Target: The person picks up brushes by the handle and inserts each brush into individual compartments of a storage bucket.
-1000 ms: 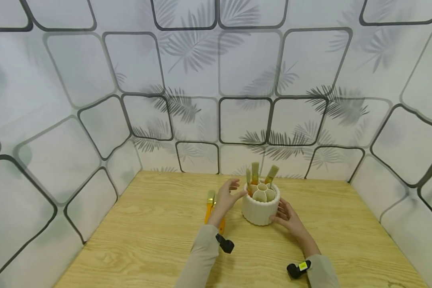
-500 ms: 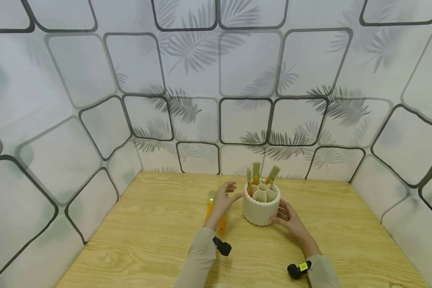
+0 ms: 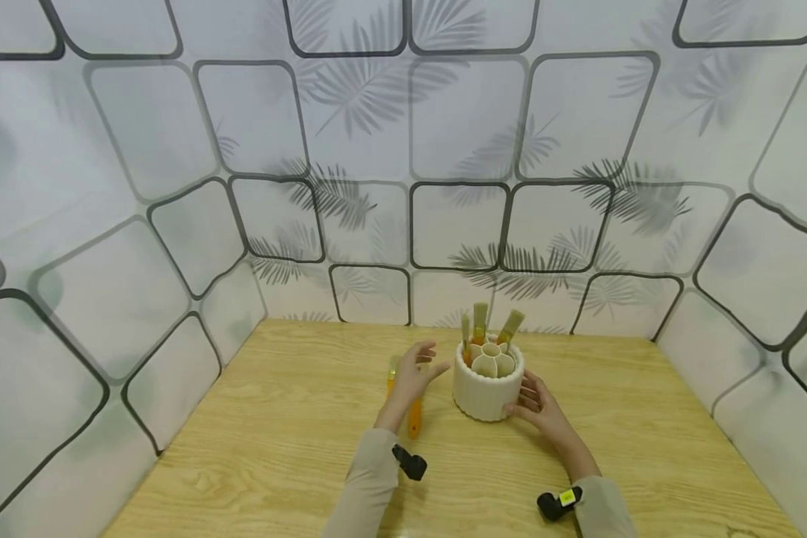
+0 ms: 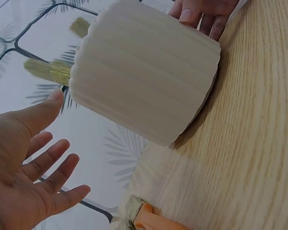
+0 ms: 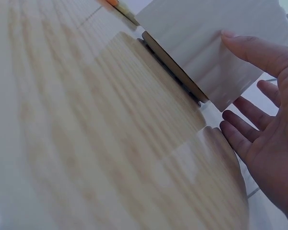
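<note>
A white ribbed brush holder [image 3: 484, 396] with petal-shaped compartments stands upright on the table. Several paintbrushes [image 3: 480, 321] poke out of its back and left compartments, bristles up. My left hand [image 3: 410, 381] hovers left of the holder, fingers spread and holding nothing; the left wrist view shows its thumb apart from the wall. My right hand [image 3: 541, 411] is at the holder's right side. Its thumb touches the ribbed wall, and its loosely extended fingers lie along the side. Beneath the left hand and wrist, loose orange-handled paintbrushes [image 3: 414, 420] lie on the table, partly hidden.
The light wood table [image 3: 276, 448] meets patterned wall coverings [image 3: 453, 224] at the back and both sides. A small black camera [image 3: 410, 462] is worn on the left wrist, another black camera [image 3: 557, 505] on the right.
My left hand has drawn back from the holder's rim, slightly to the left, leaving a gap. My right hand and the holder stay nearly in place.
</note>
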